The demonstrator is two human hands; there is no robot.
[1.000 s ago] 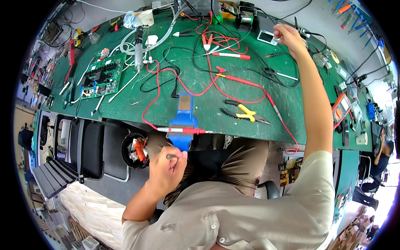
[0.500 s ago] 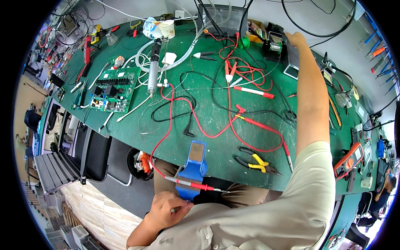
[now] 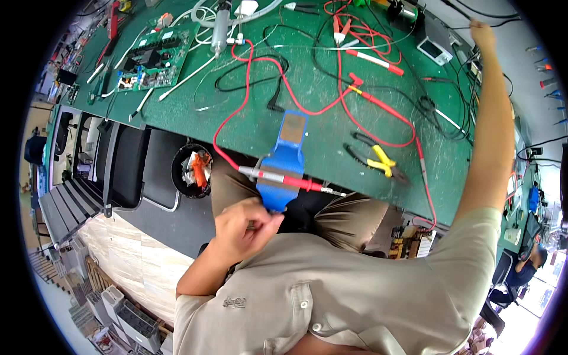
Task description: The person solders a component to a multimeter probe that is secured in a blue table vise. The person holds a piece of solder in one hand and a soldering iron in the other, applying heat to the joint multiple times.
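Since the earlier frames the view had swung lower and closer: the green bench (image 3: 307, 100) had slid up the picture, and the left hand (image 3: 239, 228) had come up from the lap toward the near edge of the bench, while the right arm stayed stretched out to the far right corner.

The bench filled the upper half, strewn with red and black leads. Its near edge ran slanting from the left down to the right. Over that edge, about midway along, hung a blue strap-like holder (image 3: 285, 163), its long axis pointing from the far side toward the person. Across its lower end lay a red probe (image 3: 281, 177), its long axis nearly parallel to the near edge, metal tip pointing right.

The left hand was loosely curled, fingers bent in toward the thumb, just below the holder's lower end. I could not tell whether it pinched anything. The probe lay just above it, toward the bench, far nearer this hand than the other.

The right hand (image 3: 482, 35) was raised at the far right corner, well apart from the probe; its grip I could not make out.

Yellow-handled pliers (image 3: 378, 161) lay right of the holder, a circuit board (image 3: 151, 56) toward the far left corner.
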